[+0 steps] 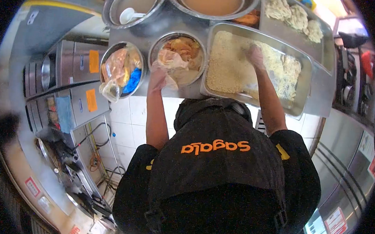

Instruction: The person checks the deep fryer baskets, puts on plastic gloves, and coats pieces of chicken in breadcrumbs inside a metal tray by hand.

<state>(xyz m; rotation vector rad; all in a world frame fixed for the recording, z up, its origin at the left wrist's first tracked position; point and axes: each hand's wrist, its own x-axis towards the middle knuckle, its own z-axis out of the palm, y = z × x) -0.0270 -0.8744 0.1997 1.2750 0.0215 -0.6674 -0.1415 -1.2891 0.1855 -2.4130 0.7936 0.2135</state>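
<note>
Left of the left hand (158, 76), one metal bowl (143, 70) holds bagged meat (116, 64) beside something blue (132, 80). That hand grips one pale meat piece (174, 59) at a second bowl (204, 58); two larger bowls (159, 8) stand beyond. The right hand (255, 56) rests in one crumb-filled tray (305, 89), its finger pose impossible to tell; beyond and right, another tray (295, 38) holds three doughy clumps (298, 17).

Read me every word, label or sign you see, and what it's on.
"Sagala", as best I can read it: orange, upside down, on the black apron.
Too small or blurred to read: the orange labels on the steel drawers, the red-bordered sign, the red lettering at lower left, and the red-marked sheet at lower right.
</note>
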